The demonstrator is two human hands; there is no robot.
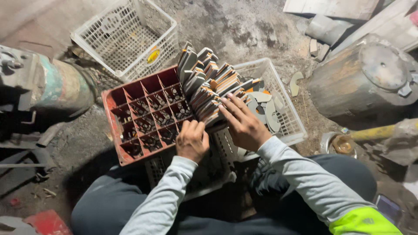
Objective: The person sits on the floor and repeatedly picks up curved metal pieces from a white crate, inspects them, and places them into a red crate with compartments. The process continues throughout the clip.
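Note:
A long stack of flat grey and orange curved metal pieces (208,85) stands on edge between a red compartment crate (135,113) and a white plastic basket (285,113). My left hand (191,140) is curled at the near end of the stack, fingers closed against the crate's rim. My right hand (241,122) lies flat with fingers spread, pressing on the stack's right side. Loose curved pieces (269,111) lie in the white basket beside my right hand.
An empty white basket (128,37) sits at the back. A rusty motor-like machine (39,87) stands to the left, a round metal drum (365,78) to the right. Scrap boards and debris lie at the top right on the dirt floor.

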